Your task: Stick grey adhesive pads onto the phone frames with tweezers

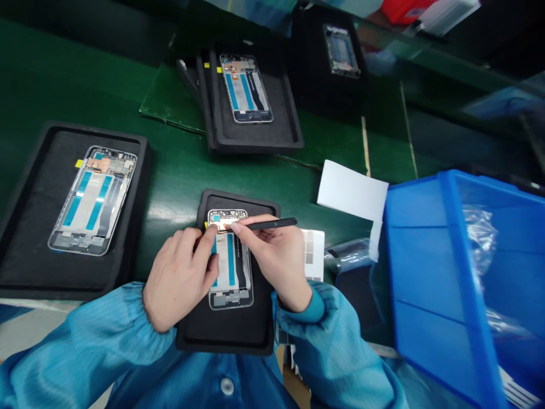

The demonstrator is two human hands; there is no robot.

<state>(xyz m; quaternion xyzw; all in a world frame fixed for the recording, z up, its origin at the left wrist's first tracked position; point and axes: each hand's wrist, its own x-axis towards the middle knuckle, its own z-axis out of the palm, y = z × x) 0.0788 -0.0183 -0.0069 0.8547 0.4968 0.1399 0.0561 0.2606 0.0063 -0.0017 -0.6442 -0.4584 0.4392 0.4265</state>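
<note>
An opened phone [242, 272] with blue strips and bare inner parts lies in a black foam tray [225, 332] in front of me. My left hand [183, 272] rests over its left side, index fingertip touching the upper board area. The thumb of that hand is bent and apart from the index finger, and I see nothing held there. Between the thumb and fingers of my right hand [276, 258] are black tweezers [272, 224], held nearly level. Their tip points at the phone's upper part, beside the left fingertip, where my fingers partly hide it.
Another opened phone [96, 199] lies in a black tray [25, 244] on the left. Stacked trays [281, 122] with a phone stand farther back. On the right are a blue bin [430, 261] with clear plastic inside, white paper [352, 189] and a clear wrapper [351, 253].
</note>
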